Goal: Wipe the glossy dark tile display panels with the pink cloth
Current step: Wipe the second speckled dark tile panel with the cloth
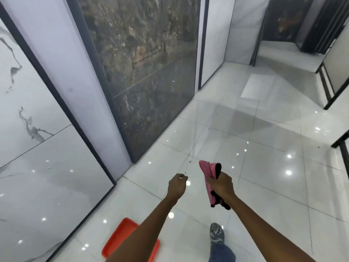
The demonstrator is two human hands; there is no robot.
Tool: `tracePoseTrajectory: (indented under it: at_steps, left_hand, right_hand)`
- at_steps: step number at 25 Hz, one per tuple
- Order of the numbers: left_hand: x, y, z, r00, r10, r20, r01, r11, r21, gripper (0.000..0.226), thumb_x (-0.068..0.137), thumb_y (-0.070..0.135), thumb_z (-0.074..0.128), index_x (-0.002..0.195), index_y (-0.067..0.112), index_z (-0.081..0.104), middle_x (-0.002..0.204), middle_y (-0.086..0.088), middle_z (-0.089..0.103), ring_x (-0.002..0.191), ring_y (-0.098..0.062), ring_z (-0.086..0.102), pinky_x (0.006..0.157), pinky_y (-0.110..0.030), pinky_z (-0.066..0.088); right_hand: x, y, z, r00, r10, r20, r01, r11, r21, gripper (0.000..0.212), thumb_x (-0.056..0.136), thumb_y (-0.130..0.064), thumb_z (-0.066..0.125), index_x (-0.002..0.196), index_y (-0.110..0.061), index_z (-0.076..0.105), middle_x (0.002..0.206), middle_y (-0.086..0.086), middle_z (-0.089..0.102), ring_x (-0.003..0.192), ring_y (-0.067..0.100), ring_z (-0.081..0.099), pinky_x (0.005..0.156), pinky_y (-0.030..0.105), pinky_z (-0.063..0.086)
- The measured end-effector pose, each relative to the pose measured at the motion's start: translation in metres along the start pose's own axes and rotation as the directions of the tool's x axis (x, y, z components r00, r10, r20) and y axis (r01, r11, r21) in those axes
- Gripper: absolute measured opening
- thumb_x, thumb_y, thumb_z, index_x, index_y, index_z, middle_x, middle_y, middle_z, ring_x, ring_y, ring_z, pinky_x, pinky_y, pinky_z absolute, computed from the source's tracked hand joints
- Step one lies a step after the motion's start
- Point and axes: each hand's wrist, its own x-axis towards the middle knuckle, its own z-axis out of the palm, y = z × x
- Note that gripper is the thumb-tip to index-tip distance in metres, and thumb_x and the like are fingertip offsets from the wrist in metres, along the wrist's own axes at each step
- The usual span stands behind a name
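The right hand (pixel 221 184) holds the soft, folded pink cloth (pixel 208 174) in a closed grip above the glossy white floor (pixel 264 167). The left hand (pixel 177 184) hangs loosely curled, holding nothing. The glossy, veined dark tile panel (pixel 149 69) stands far left, apart from both hands.

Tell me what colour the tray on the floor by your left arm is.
The tray is orange-red, partly hidden by the left forearm; the head view shows it.

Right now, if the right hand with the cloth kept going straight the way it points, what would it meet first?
Probably nothing close: the right hand gripping the pink cloth points up the white floor, right of the dark tile panel. Depth is unclear, though.
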Motion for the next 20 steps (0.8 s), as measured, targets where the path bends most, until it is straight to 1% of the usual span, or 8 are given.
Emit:
tracePoseTrajectory:
  at_steps: [7,10,12,14,15,16,17,20]
  left_hand:
    - [0.181,0.12,0.012,0.983,-0.065,-0.173,0.052,0.996,-0.074,0.042,0.101,0.026,0.045,0.14,0.009,0.047,0.141,-0.008,0.05,0.118,-0.022,0.05,0.088,-0.022,0.036]
    - [0.25,0.165,0.003,0.966,-0.118,-0.229,0.091,0.988,-0.125,0.045,0.102,0.028,0.043,0.143,0.009,0.044,0.145,-0.009,0.046,0.126,-0.024,0.046,0.094,-0.024,0.035]
    - [0.292,0.184,-0.007,0.955,-0.151,-0.256,0.115,0.982,-0.151,0.044,0.102,0.03,0.043,0.141,0.01,0.046,0.144,-0.009,0.047,0.127,-0.025,0.047,0.093,-0.023,0.034]
    - [0.345,0.204,-0.026,0.941,-0.156,-0.3,0.113,0.981,-0.157,0.032,0.102,0.031,0.044,0.124,0.013,0.059,0.134,-0.01,0.055,0.114,-0.023,0.051,0.087,-0.024,0.035]
    - [0.365,0.21,-0.035,0.94,-0.152,-0.304,0.111,0.983,-0.146,0.023,0.102,0.03,0.044,0.106,0.017,0.063,0.125,-0.01,0.058,0.106,-0.022,0.052,0.084,-0.025,0.036]
    - [0.394,0.219,-0.046,0.938,-0.143,-0.316,0.105,0.986,-0.131,0.021,0.102,0.028,0.044,0.09,0.021,0.06,0.115,-0.009,0.059,0.099,-0.021,0.051,0.082,-0.027,0.037]
    - [0.431,0.229,-0.061,0.928,-0.132,-0.349,0.089,0.987,-0.136,0.023,0.102,0.027,0.044,0.084,0.021,0.058,0.107,-0.008,0.058,0.095,-0.021,0.051,0.081,-0.029,0.039]
    - [0.481,0.254,-0.105,0.896,-0.142,-0.421,0.069,0.98,-0.184,0.027,0.101,0.026,0.048,0.114,0.009,0.063,0.118,-0.01,0.061,0.108,-0.027,0.057,0.087,-0.029,0.043]
  right_hand:
    - [0.241,-0.093,-0.024,0.979,-0.088,0.182,0.098,0.994,-0.051,0.026,0.088,-0.026,0.065,0.082,-0.001,0.059,0.076,0.01,0.063,0.065,0.026,0.063,0.056,0.029,0.046]
    - [0.33,-0.146,-0.014,0.957,-0.144,0.251,0.169,0.982,-0.08,0.026,0.088,-0.028,0.065,0.08,-0.004,0.059,0.078,0.009,0.064,0.072,0.028,0.066,0.064,0.033,0.051]
    - [0.374,-0.178,0.002,0.939,-0.156,0.307,0.192,0.977,-0.091,0.029,0.087,-0.031,0.066,0.083,-0.003,0.06,0.082,0.01,0.066,0.075,0.028,0.067,0.067,0.036,0.054]
    - [0.426,-0.217,0.023,0.923,-0.175,0.344,0.219,0.971,-0.092,0.029,0.087,-0.031,0.066,0.086,-0.002,0.061,0.084,0.012,0.068,0.075,0.028,0.068,0.068,0.037,0.055]
    - [0.443,-0.234,0.03,0.916,-0.189,0.355,0.233,0.969,-0.087,0.029,0.087,-0.03,0.066,0.086,-0.002,0.062,0.085,0.012,0.068,0.075,0.028,0.068,0.068,0.036,0.055]
    - [0.473,-0.251,0.043,0.907,-0.207,0.368,0.253,0.964,-0.081,0.028,0.087,-0.03,0.066,0.087,-0.002,0.063,0.085,0.011,0.068,0.076,0.028,0.068,0.067,0.035,0.054]
    - [0.506,-0.276,0.059,0.897,-0.238,0.373,0.288,0.954,-0.082,0.028,0.087,-0.03,0.066,0.087,-0.002,0.063,0.085,0.011,0.069,0.076,0.027,0.068,0.067,0.034,0.053]
    - [0.55,-0.326,0.074,0.867,-0.334,0.37,0.375,0.926,-0.043,0.023,0.089,-0.029,0.066,0.092,-0.007,0.06,0.09,0.007,0.066,0.08,0.024,0.063,0.066,0.027,0.05]
